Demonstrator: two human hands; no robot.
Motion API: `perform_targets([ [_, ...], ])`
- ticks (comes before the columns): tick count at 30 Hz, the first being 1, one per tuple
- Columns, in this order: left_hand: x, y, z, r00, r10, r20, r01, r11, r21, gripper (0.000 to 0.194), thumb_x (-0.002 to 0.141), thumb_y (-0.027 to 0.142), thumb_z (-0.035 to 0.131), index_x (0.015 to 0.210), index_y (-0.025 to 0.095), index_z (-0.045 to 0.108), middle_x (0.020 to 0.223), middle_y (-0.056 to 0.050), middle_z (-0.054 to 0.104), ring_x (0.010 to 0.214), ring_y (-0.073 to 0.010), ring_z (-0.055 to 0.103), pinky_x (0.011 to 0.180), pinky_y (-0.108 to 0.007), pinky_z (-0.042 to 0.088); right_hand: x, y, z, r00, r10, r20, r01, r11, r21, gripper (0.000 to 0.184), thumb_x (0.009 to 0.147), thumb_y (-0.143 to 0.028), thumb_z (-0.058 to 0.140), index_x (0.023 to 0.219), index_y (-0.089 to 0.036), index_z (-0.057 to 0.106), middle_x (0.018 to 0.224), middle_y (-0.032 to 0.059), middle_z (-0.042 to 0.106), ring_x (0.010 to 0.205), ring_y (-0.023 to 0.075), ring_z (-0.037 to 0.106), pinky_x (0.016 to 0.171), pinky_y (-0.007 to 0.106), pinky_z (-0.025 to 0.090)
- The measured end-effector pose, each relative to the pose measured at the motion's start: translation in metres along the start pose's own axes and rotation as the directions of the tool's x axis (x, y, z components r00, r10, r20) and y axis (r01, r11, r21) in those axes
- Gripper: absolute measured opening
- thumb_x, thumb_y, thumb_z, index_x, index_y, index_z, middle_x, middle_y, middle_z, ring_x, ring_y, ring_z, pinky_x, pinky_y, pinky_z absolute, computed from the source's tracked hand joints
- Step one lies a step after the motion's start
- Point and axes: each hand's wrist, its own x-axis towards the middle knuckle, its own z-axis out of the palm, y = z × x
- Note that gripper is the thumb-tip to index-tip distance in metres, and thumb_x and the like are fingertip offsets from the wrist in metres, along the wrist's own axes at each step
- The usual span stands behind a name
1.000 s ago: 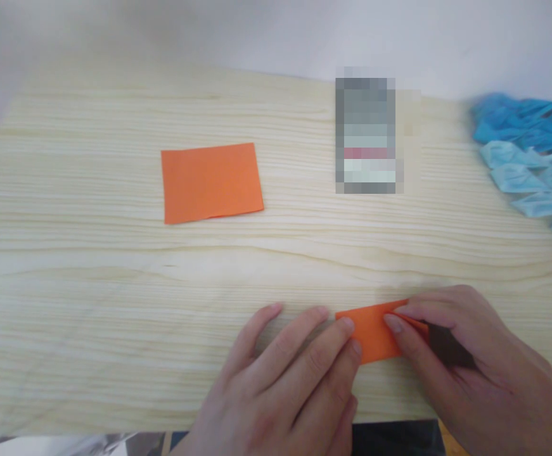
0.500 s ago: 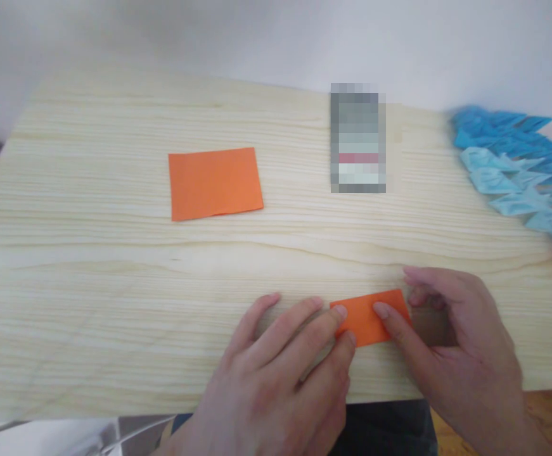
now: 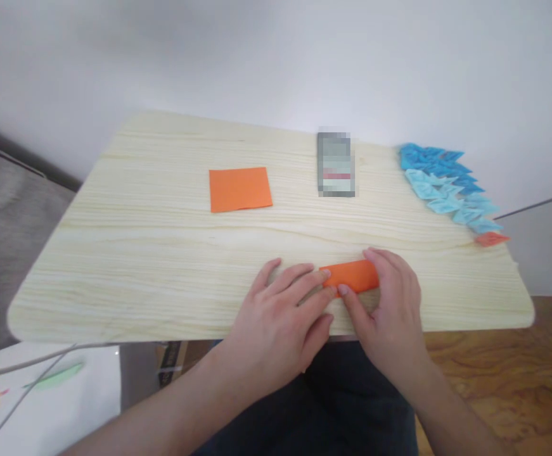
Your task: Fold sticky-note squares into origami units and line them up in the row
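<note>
A small folded strip of orange paper (image 3: 353,276) lies on the table near its front edge, slightly tilted up to the right. My left hand (image 3: 285,310) rests palm down with its fingers spread, and two fingertips press on the strip's left end. At the strip's right end, my right hand (image 3: 390,304) has its thumb on the near edge and its fingers at the far right corner, closed around the paper. Those fingers hide part of the right end. A second, larger orange paper rectangle (image 3: 240,190) lies flat farther back on the left, touched by neither hand.
A blurred-out phone-like object (image 3: 336,164) lies at the back of the wooden table (image 3: 152,272). Several folded blue paper pieces (image 3: 440,174) line the right side, with one orange-red folded piece (image 3: 492,239) at their near end. A white wall (image 3: 276,63) stands behind.
The view has pulled back, showing more of the table. My right fingers have come onto the strip's far right corner, and the right thumb has shifted left to its near edge; the strip looks narrower.
</note>
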Motion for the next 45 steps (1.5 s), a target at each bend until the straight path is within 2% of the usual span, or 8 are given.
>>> perform_targets([
  [7,-0.001,0.003,-0.002,0.999,0.021,-0.03,-0.021,0.999,-0.028,0.03,0.098,0.027,0.056,0.125,0.027,0.068,0.14,-0.004,0.065,0.135,-0.0258,0.052,0.122,-0.055,0.026,-0.003,0.036,-0.008,0.997,0.072,-0.032,-0.074,0.996,-0.054,0.053,0.096,-0.04,0.06,0.142,-0.018,0.049,0.138,0.0172,0.06,0.13,0.0325,0.052,0.112,0.058,0.038],
  [11,-0.001,0.004,-0.003,0.999,0.021,-0.041,-0.022,0.999,-0.027,0.029,0.097,0.027,0.058,0.123,0.028,0.069,0.14,-0.004,0.065,0.133,-0.0257,0.053,0.122,-0.055,0.026,-0.003,0.027,-0.013,0.997,0.006,-0.076,-0.008,1.0,-0.023,0.036,0.097,-0.03,0.057,0.133,-0.022,0.06,0.132,0.0119,0.066,0.129,0.0303,0.055,0.111,0.056,0.04],
  [19,0.0,0.003,-0.002,1.0,0.003,-0.014,-0.003,0.999,-0.035,0.028,0.099,0.031,0.054,0.124,0.029,0.068,0.141,-0.003,0.064,0.137,-0.0258,0.05,0.122,-0.055,0.024,-0.009,0.004,-0.011,0.943,-0.109,0.313,0.159,0.977,-0.141,0.058,0.101,-0.033,0.052,0.157,-0.024,0.037,0.161,0.0086,0.043,0.154,0.0331,0.03,0.122,0.061,0.02],
  [29,0.01,0.008,0.004,0.994,0.019,-0.111,-0.018,1.0,0.009,0.02,0.099,0.023,0.056,0.112,0.024,0.072,0.119,-0.005,0.073,0.12,-0.0239,0.061,0.111,-0.047,0.036,-0.018,0.018,-0.016,0.93,-0.199,0.309,0.201,0.979,0.026,0.064,0.093,-0.035,0.063,0.153,-0.026,0.043,0.157,0.0082,0.05,0.151,0.0338,0.035,0.123,0.063,0.023],
  [33,0.011,0.005,0.005,0.984,0.044,-0.174,-0.05,0.998,-0.032,0.021,0.099,0.02,0.056,0.111,0.024,0.073,0.115,-0.004,0.075,0.116,-0.0215,0.063,0.113,-0.047,0.033,-0.01,0.023,-0.02,0.964,-0.17,0.205,0.127,0.971,0.204,0.042,0.091,-0.024,0.065,0.133,-0.027,0.063,0.139,0.0074,0.066,0.139,0.03,0.052,0.118,0.059,0.036],
  [37,0.02,0.001,-0.001,0.972,-0.068,-0.227,0.0,0.958,-0.287,0.017,0.098,0.023,0.058,0.103,0.022,0.074,0.105,-0.005,0.076,0.106,-0.021,0.064,0.101,-0.04,0.044,0.015,0.018,-0.03,0.987,0.033,0.157,-0.104,0.879,0.466,0.01,0.091,-0.024,0.067,0.1,-0.024,0.073,0.111,0.0058,0.075,0.111,0.0246,0.068,0.102,0.045,0.053],
  [42,0.03,0.001,-0.011,0.942,-0.278,-0.186,0.092,0.749,-0.657,0.017,0.097,0.029,0.061,0.1,0.019,0.074,0.1,-0.007,0.074,0.096,-0.0198,0.067,0.088,-0.033,0.052,0.043,-0.003,-0.044,0.946,0.232,0.226,-0.323,0.625,0.711,0.016,0.087,-0.034,0.076,0.097,-0.021,0.073,0.091,0.0026,0.076,0.082,0.0184,0.07,0.076,0.031,0.057],
  [45,0.032,0.003,-0.015,0.946,-0.276,-0.172,0.077,0.704,-0.706,0.015,0.094,0.028,0.066,0.102,0.018,0.073,0.101,-0.007,0.074,0.097,-0.0194,0.066,0.091,-0.033,0.051,0.051,-0.013,-0.046,0.96,0.208,0.19,-0.28,0.641,0.715,0.013,0.087,-0.033,0.075,0.093,-0.021,0.074,0.086,0.0016,0.075,0.078,0.0172,0.068,0.072,0.029,0.055],
])
